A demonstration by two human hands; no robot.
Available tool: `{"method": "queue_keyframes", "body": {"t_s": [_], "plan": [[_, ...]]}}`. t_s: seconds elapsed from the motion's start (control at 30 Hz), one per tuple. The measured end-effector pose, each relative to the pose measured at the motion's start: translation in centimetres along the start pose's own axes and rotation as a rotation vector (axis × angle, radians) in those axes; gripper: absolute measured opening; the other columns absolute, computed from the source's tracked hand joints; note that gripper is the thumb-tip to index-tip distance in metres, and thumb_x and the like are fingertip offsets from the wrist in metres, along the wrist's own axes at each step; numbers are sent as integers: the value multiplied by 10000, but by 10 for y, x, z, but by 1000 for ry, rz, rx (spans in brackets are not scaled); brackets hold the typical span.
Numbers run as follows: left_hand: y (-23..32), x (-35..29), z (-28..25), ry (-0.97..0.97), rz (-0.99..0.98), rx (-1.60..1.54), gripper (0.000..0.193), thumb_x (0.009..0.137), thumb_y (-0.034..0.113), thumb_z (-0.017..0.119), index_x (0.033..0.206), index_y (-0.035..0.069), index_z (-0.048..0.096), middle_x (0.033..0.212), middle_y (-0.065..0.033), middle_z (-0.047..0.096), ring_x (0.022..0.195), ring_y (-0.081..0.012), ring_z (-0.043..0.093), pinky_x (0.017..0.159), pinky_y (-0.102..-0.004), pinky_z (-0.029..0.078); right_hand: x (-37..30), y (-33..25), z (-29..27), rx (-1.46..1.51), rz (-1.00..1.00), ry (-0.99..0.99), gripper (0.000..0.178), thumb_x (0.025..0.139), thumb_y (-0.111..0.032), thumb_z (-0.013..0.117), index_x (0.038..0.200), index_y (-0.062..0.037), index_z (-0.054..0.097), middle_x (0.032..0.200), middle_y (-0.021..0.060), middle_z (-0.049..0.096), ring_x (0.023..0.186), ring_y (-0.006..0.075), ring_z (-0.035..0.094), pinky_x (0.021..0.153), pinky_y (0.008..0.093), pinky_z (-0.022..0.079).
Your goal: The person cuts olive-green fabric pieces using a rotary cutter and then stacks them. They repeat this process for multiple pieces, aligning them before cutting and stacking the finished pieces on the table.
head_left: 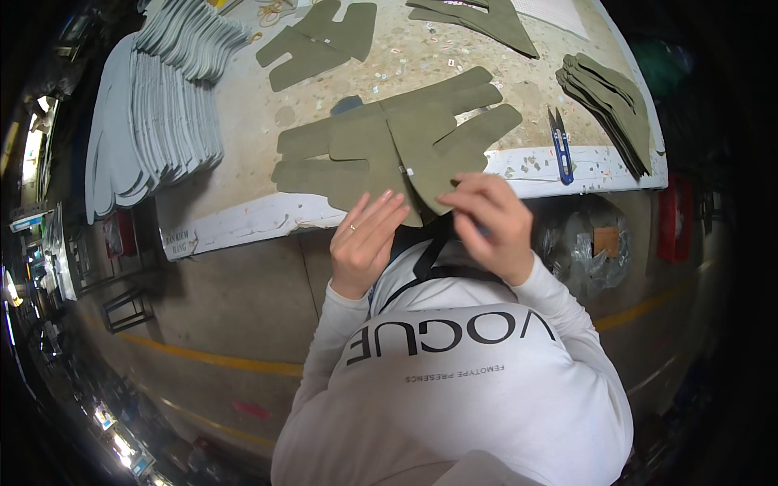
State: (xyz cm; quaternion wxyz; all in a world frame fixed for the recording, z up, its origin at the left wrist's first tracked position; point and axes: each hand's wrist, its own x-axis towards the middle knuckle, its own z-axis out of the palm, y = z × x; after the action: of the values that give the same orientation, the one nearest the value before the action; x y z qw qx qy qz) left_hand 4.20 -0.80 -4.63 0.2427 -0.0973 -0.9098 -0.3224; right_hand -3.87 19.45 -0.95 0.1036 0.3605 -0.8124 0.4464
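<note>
Several olive-green cut fabric pieces [348,150] lie overlapped at the table's front edge, with a small white tag near their middle. My left hand [367,239], wearing a ring, rests its outstretched fingers on the near edge of the left piece. In my right hand [490,215], thumb and fingers pinch the near corner of the right olive-green fabric piece [429,174], which is slightly lifted. A dark gap shows between the two pieces near my hands.
Blue-handled thread snips [562,150] lie on the table [235,174] to the right. Beyond them is a stack of olive pieces [604,105]. Tall stacks of pale grey pieces [162,121] stand at the left. More olive pieces [320,40] lie at the back.
</note>
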Motion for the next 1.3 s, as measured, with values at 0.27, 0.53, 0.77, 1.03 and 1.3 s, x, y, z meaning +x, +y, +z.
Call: {"method": "queue_keyframes", "body": {"t_s": [0.27,0.53,0.77,1.03,1.3], "plan": [[3,-1,4,0,-56,-23,367,734,-91,624,1053,59,723,1156,-101,692,1152,-275,631,1004,-461,469,62,15,-78,61,393,261,151,864,-14,621,995,13,690,816,45,688,731,61,626,686,214,486],[8,9,-7,-56,-75,-45,324,749,-18,642,1053,64,721,1156,-100,689,1140,-294,632,1014,-458,457,67,17,-53,-82,-110,340,325,764,120,624,1050,-17,697,957,92,708,782,153,683,684,246,533],[7,13,-15,87,-252,-183,188,797,-4,650,965,33,725,1050,-114,715,982,-250,689,895,-386,528,8,34,21,-122,-198,-75,360,693,-16,722,1047,-79,700,1106,74,690,1077,273,655,916,405,550],[-3,16,-32,164,-532,-715,187,962,-6,509,1031,-95,659,1005,-154,705,897,-183,671,845,-287,523,-12,34,15,-124,-207,-149,378,698,-38,727,1072,-81,695,1138,58,685,1103,272,644,930,407,543],[0,21,-26,144,-600,-713,200,980,24,501,1043,-91,652,984,-164,703,885,-177,674,850,-287,523,-10,28,15,-98,-214,-140,338,733,-107,741,1068,-105,695,1088,37,676,1049,250,644,852,370,529]]}}
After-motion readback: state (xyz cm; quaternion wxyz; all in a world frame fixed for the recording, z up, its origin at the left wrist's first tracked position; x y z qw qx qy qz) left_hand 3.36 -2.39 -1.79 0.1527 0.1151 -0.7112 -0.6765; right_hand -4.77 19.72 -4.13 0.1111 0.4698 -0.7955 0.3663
